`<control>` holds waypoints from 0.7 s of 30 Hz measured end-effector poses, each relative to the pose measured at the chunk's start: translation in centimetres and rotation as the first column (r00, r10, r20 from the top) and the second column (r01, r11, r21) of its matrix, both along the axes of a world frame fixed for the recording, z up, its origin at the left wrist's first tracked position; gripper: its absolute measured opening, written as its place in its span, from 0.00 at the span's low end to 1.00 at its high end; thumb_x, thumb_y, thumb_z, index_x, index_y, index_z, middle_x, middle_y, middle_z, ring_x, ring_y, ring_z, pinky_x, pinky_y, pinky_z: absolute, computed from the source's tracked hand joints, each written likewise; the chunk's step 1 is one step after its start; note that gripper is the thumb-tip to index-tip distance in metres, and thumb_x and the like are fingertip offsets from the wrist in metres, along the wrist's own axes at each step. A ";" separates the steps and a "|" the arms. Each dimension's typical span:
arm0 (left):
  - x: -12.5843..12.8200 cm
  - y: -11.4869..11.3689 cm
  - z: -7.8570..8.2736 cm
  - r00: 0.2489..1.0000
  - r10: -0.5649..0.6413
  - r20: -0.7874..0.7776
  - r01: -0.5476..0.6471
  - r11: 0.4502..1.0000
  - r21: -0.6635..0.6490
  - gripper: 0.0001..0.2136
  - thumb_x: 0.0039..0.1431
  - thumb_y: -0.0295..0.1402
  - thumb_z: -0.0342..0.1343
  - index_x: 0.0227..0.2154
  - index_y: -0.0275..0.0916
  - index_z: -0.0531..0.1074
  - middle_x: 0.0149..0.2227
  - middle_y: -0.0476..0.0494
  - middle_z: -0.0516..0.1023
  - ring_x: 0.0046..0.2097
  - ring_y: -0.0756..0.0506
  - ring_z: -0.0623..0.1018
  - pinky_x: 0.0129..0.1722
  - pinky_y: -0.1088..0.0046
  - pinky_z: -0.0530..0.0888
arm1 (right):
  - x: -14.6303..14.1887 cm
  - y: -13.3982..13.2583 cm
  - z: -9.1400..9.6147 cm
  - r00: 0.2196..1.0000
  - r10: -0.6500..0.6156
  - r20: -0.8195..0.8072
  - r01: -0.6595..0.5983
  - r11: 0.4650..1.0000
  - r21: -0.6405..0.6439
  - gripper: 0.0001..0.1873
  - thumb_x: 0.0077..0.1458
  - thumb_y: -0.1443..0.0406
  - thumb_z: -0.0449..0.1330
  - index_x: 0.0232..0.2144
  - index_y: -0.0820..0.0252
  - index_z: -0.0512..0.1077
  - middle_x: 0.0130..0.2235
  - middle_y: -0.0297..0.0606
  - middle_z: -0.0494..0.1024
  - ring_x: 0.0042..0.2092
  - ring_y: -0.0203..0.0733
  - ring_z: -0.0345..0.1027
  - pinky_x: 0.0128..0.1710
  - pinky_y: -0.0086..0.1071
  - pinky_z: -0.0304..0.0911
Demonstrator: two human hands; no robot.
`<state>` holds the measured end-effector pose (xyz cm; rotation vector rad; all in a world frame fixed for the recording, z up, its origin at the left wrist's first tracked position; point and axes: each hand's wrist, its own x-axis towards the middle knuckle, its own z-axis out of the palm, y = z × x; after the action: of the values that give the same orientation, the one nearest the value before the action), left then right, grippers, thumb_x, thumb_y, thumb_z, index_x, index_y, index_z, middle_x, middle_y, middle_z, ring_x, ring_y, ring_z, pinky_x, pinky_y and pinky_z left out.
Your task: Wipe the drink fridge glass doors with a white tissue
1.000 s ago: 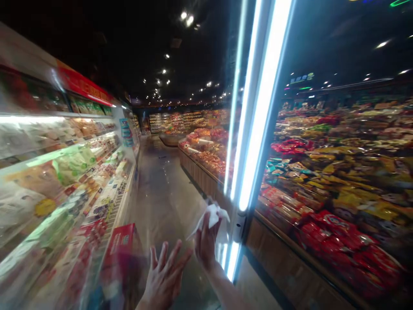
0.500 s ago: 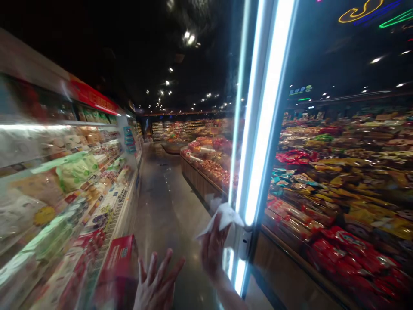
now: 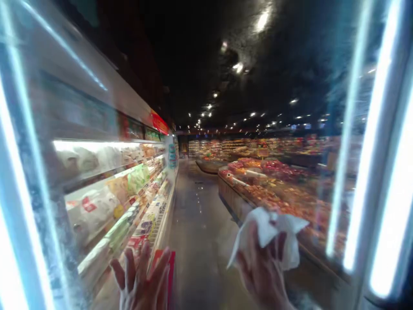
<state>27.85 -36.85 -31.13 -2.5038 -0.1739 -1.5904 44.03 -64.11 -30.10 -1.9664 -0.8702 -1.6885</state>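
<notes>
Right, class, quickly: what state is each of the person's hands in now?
Left hand: open and spread, with nothing visible in its grasp.
Right hand: holding a thin, loosely crumpled white wipe, cloth or paper, I can't tell.

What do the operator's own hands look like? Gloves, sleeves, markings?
Left hand and right hand: both bare, five-fingered, ungloved. No ring, watch, cable or marking can be made out, though blur hides fine detail. No sleeve shows on either side; the bottom edge cuts off the arms.
</notes>
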 end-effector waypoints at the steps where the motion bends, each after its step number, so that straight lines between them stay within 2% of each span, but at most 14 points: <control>1: -0.6 0.8 0.4 1.000 0.009 0.024 -0.009 1.000 -0.005 0.18 0.65 0.45 0.58 0.54 0.46 0.72 0.58 0.40 0.74 0.56 0.43 0.75 0.54 0.57 0.77 | -1.2 1.6 -0.3 0.996 0.057 0.062 -0.046 0.985 -0.168 0.22 0.66 0.59 0.55 0.60 0.52 0.71 0.66 0.43 0.71 0.71 0.63 0.56 0.67 0.67 0.51; 3: -1.6 2.1 1.2 0.997 0.015 0.079 -0.014 1.000 -0.008 0.21 0.65 0.45 0.58 0.57 0.46 0.70 0.62 0.39 0.70 0.60 0.40 0.73 0.59 0.51 0.74 | -2.9 3.8 0.7 0.980 0.132 0.151 -0.068 0.927 -0.369 0.16 0.65 0.58 0.57 0.53 0.50 0.76 0.66 0.40 0.71 0.69 0.60 0.59 0.66 0.61 0.54; 4: -2.1 2.7 1.6 0.995 0.011 0.103 -0.010 1.000 -0.007 0.23 0.64 0.45 0.58 0.60 0.48 0.68 0.66 0.38 0.66 0.64 0.37 0.69 0.62 0.46 0.71 | -3.2 4.5 2.4 0.977 0.128 0.171 -0.056 0.926 -0.373 0.17 0.66 0.56 0.56 0.52 0.51 0.76 0.66 0.42 0.70 0.69 0.61 0.58 0.66 0.62 0.55; 5: -2.4 3.2 2.0 0.992 0.001 0.124 -0.001 1.000 -0.004 0.25 0.63 0.44 0.59 0.63 0.52 0.65 0.70 0.39 0.61 0.69 0.34 0.63 0.66 0.40 0.65 | -3.3 4.9 4.9 0.979 0.098 0.177 -0.037 0.947 -0.319 0.19 0.67 0.55 0.54 0.54 0.54 0.75 0.67 0.46 0.69 0.70 0.63 0.57 0.66 0.64 0.54; 7: -2.8 4.2 2.9 0.987 -0.029 0.157 0.028 1.000 0.007 0.33 0.61 0.41 0.61 0.68 0.62 0.58 0.76 0.47 0.48 0.75 0.30 0.49 0.72 0.34 0.51 | -3.2 5.6 10.7 0.989 0.022 0.148 -0.005 0.993 -0.115 0.28 0.70 0.52 0.47 0.62 0.59 0.69 0.68 0.53 0.66 0.72 0.69 0.52 0.66 0.72 0.49; 9: -2.9 5.0 4.0 0.982 -0.061 0.179 0.060 0.998 0.013 0.40 0.58 0.39 0.62 0.69 0.69 0.51 0.77 0.57 0.42 0.77 0.31 0.41 0.73 0.36 0.43 | -3.7 7.1 15.6 0.991 0.014 0.136 -0.016 1.000 0.014 0.31 0.70 0.52 0.46 0.69 0.55 0.60 0.68 0.51 0.65 0.73 0.67 0.48 0.69 0.74 0.42; 10: -3.0 5.3 4.5 0.979 -0.075 0.189 0.074 0.997 0.012 0.42 0.57 0.39 0.62 0.70 0.70 0.48 0.77 0.59 0.40 0.77 0.31 0.40 0.73 0.36 0.41 | -4.3 8.2 17.0 0.988 0.040 0.149 -0.042 0.999 0.011 0.31 0.70 0.51 0.47 0.71 0.53 0.58 0.69 0.49 0.66 0.74 0.66 0.48 0.71 0.73 0.39; 12: -3.3 6.0 5.8 0.973 -0.095 0.211 0.097 0.995 0.001 0.44 0.56 0.39 0.62 0.70 0.71 0.45 0.77 0.62 0.38 0.77 0.29 0.39 0.73 0.34 0.39 | -5.7 10.9 18.0 0.971 0.150 0.186 -0.121 0.980 -0.161 0.30 0.70 0.51 0.51 0.70 0.50 0.60 0.69 0.43 0.66 0.73 0.63 0.50 0.72 0.70 0.40; 14: -3.6 6.5 7.2 0.968 -0.108 0.228 0.113 0.993 -0.012 0.45 0.55 0.38 0.62 0.70 0.71 0.43 0.77 0.62 0.36 0.76 0.28 0.39 0.72 0.33 0.39 | -6.7 13.3 18.1 0.944 0.265 0.196 -0.166 0.896 -0.412 0.23 0.70 0.53 0.53 0.63 0.47 0.70 0.70 0.35 0.64 0.71 0.58 0.56 0.72 0.66 0.45; 15: -3.9 6.8 8.0 0.965 -0.113 0.236 0.121 0.993 -0.017 0.45 0.56 0.38 0.62 0.70 0.70 0.43 0.77 0.62 0.36 0.76 0.27 0.39 0.72 0.33 0.39 | -6.8 14.0 18.8 0.935 0.293 0.202 -0.161 0.855 -0.493 0.20 0.70 0.53 0.53 0.58 0.47 0.74 0.71 0.32 0.63 0.71 0.56 0.57 0.73 0.64 0.46; 16: -4.1 7.0 8.8 0.963 -0.120 0.241 0.128 0.992 -0.019 0.44 0.56 0.37 0.61 0.70 0.70 0.44 0.77 0.61 0.36 0.76 0.27 0.39 0.72 0.32 0.39 | -6.8 14.5 20.1 0.930 0.294 0.219 -0.143 0.841 -0.522 0.19 0.71 0.53 0.53 0.55 0.48 0.76 0.72 0.31 0.61 0.71 0.55 0.56 0.73 0.63 0.45; 18: -4.4 7.2 10.4 0.959 -0.133 0.252 0.142 0.990 -0.019 0.43 0.58 0.36 0.60 0.71 0.67 0.45 0.77 0.59 0.36 0.76 0.26 0.39 0.72 0.32 0.39 | -6.4 14.8 24.3 0.933 0.220 0.285 -0.079 0.897 -0.435 0.24 0.71 0.49 0.50 0.59 0.51 0.73 0.74 0.36 0.55 0.74 0.59 0.47 0.73 0.66 0.38; 19: -4.5 7.3 11.2 0.957 -0.140 0.255 0.149 0.989 -0.017 0.42 0.59 0.35 0.59 0.71 0.66 0.45 0.77 0.58 0.37 0.76 0.27 0.40 0.72 0.32 0.39 | -6.3 14.8 26.7 0.940 0.160 0.302 -0.050 0.938 -0.342 0.29 0.72 0.49 0.48 0.66 0.55 0.66 0.75 0.41 0.52 0.76 0.62 0.40 0.72 0.69 0.34; 21: -4.5 7.4 12.7 0.956 -0.151 0.253 0.159 0.987 -0.013 0.40 0.62 0.34 0.57 0.72 0.63 0.45 0.77 0.55 0.38 0.76 0.28 0.40 0.72 0.32 0.39 | -6.6 15.3 30.4 0.968 0.049 0.248 0.003 0.979 -0.202 0.35 0.73 0.49 0.45 0.73 0.61 0.49 0.76 0.48 0.45 0.76 0.66 0.31 0.70 0.73 0.30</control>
<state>23.30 -29.48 -18.46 -2.3824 -0.0355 -1.9817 37.40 -48.86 0.26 -1.8813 -1.1923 -1.9328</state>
